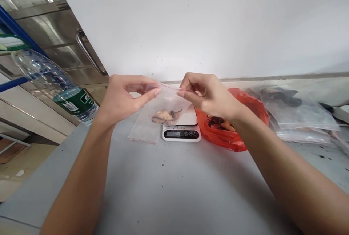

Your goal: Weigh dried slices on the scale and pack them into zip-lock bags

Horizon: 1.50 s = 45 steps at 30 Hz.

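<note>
My left hand (pixel 131 95) and my right hand (pixel 205 95) pinch the red-lined top edge of a clear zip bag (pixel 166 100), one at each side. Inside the bag, near its bottom, lie a few brown and tan dried pieces (pixel 165 116). The bag hangs in front of a small white digital scale (pixel 181 135), whose display appears to read 0.0. Another clear zip bag (pixel 144 131) lies flat on the table, left of the scale. Beside my right wrist sits an open red plastic bag (pixel 237 140) with more dried pieces in it.
A large water bottle (pixel 73 100) with a green label stands at the table's left edge. Several filled clear bags (pixel 302 118) are piled at the right, against the white wall (pixel 204 24). Dark crumbs dot the grey table (pixel 152 198).
</note>
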Motion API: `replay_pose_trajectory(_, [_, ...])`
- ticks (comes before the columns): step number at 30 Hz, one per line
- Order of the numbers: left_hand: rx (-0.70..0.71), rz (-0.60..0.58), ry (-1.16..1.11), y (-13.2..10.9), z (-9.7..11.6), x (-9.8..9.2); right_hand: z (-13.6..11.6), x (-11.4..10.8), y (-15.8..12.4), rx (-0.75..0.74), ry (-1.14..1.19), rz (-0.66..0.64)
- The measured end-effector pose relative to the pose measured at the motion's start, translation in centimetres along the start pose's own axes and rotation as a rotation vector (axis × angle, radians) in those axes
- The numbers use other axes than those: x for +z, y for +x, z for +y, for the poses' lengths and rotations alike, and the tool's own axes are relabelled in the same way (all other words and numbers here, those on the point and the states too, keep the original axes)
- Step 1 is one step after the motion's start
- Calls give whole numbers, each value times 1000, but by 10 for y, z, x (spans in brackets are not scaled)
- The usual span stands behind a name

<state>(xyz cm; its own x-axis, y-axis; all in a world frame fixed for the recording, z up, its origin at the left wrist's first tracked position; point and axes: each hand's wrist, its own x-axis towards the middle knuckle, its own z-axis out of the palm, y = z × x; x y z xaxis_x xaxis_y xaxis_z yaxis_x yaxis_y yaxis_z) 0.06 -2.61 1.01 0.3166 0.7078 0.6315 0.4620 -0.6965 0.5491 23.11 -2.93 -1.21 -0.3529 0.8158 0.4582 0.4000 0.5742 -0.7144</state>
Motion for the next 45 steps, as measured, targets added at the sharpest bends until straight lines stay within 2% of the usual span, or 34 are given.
replay_pose_trajectory(7, [-33, -39, -9, 1, 0, 11, -6, -9, -2, 61, 105, -91])
replay_pose_trajectory(13, [7, -105, -95, 0, 3, 23, -8, -15, -3, -9, 86, -130])
replay_pose_trajectory(16, [20, -101, -173, -1, 2, 28, -6, -20, -4, -69, 18, -163])
replay_pose_trajectory(20, [-4, -53, -218, 0, -4, 30, -7, -22, -4, -81, -12, -145])
replay_pose_trajectory(23, [-35, -84, -248, -1, -3, 30, -9, -21, -5, -50, -8, -135])
replay_pose_trajectory(27, [8, -128, -201, -1, 4, 33, -8, -20, -5, -99, -43, -159])
replay_pose_trajectory(31, [25, -84, -181, -1, 8, 39, -7, -20, -6, -140, -67, -117])
replay_pose_trajectory(39, [-121, -11, -336, -1, 5, 42, -11, -19, -6, -71, -123, -88])
replay_pose_trajectory(45, [-153, -67, -357, 0, 4, 36, -6, -23, -5, -129, -124, -133])
